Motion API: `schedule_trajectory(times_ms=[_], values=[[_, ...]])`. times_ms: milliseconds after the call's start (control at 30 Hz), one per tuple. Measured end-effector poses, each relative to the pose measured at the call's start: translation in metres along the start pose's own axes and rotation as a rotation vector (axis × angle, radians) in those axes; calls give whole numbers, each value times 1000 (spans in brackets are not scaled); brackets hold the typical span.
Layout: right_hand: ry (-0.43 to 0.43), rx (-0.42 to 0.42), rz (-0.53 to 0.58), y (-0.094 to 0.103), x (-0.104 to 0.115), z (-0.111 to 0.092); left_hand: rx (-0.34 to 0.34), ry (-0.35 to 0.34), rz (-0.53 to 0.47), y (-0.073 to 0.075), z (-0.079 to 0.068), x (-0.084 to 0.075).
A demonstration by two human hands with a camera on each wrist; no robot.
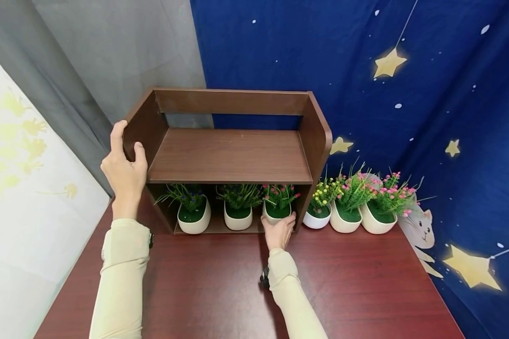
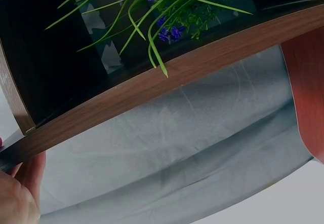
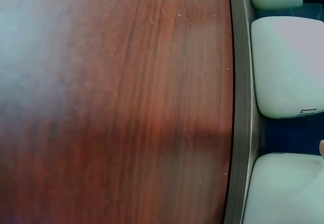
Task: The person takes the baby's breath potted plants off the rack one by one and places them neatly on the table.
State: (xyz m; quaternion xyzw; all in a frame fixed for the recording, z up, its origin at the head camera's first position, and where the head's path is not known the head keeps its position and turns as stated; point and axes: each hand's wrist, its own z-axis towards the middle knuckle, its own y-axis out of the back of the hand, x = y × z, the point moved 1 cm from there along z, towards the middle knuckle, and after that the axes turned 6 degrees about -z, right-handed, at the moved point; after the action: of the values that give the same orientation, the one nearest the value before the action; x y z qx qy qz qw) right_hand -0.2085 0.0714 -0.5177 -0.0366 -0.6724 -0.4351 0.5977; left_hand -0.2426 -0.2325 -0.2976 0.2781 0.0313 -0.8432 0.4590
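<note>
My left hand [image 1: 125, 172] grips the left side panel of a brown wooden shelf [image 1: 231, 155], thumb on the inner side. The left wrist view shows that hand [image 2: 21, 191] at the panel's edge. Low at the shelf's right end, my right hand [image 1: 278, 231] holds a white pot [image 1: 271, 213] of pink artificial flowers, fingers on both sides of it. To its left in the lower compartment stand two more white pots, a middle one [image 1: 238, 222] and a left one [image 1: 195, 221] with blue-purple flowers. Only a fingertip [image 3: 322, 148] of the right hand appears in the right wrist view.
Right of the shelf, three white pots stand in a row: one with yellow flowers [image 1: 322, 193], two with pink flowers [image 1: 348, 221] [image 1: 379, 223]. The reddish-brown table [image 1: 212, 282] extends in front. Grey and blue curtains [image 1: 258, 52] hang behind.
</note>
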Motion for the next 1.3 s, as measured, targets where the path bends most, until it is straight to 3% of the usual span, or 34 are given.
schedule_trajectory(times_ms=[333, 667, 1067, 1300], values=[[0, -24, -38, -3, -1, 11, 26, -3, 10, -7, 1, 25], [24, 61, -58, 16, -9, 9, 22, -11, -6, -8, 2, 26], [94, 55, -29, 36, -24, -13, 13, -8, -11, -9, 1, 28], [117, 95, -60, 49, -34, -24, 4, 6, -10, -8, 0, 28]])
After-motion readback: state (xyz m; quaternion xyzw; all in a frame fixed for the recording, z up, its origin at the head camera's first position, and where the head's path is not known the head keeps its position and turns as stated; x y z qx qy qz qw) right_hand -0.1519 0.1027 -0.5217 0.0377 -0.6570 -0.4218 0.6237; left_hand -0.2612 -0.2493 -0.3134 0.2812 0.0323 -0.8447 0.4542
